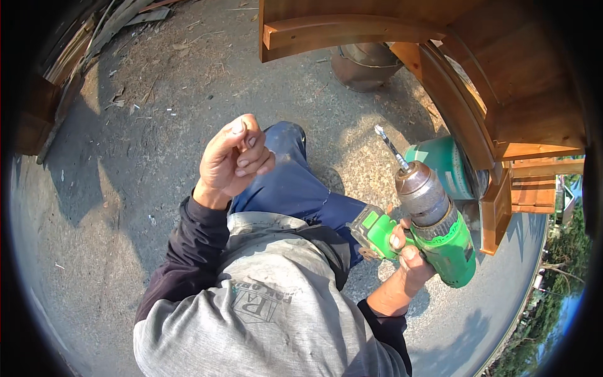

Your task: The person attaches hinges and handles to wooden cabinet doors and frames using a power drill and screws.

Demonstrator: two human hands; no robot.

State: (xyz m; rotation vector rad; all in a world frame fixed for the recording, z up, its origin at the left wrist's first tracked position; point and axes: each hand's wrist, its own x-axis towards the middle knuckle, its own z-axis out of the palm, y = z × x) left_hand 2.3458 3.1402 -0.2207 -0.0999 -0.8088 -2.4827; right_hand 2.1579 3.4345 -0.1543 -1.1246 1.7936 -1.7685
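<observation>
My right hand grips the handle of a green cordless drill, its metal chuck and drill bit pointing up and away from me. My left hand is raised in front of my chest with the fingers curled in; whether something small sits between them I cannot tell. The bit's tip stands a short way left of a curved piece of varnished wooden furniture. My leg in blue trousers stretches out below the left hand.
Rough concrete ground lies all around. A metal bucket stands under the wooden furniture, and a green round container sits beside it. Scrap wooden boards lie piled at the top left. Trees show at the lower right.
</observation>
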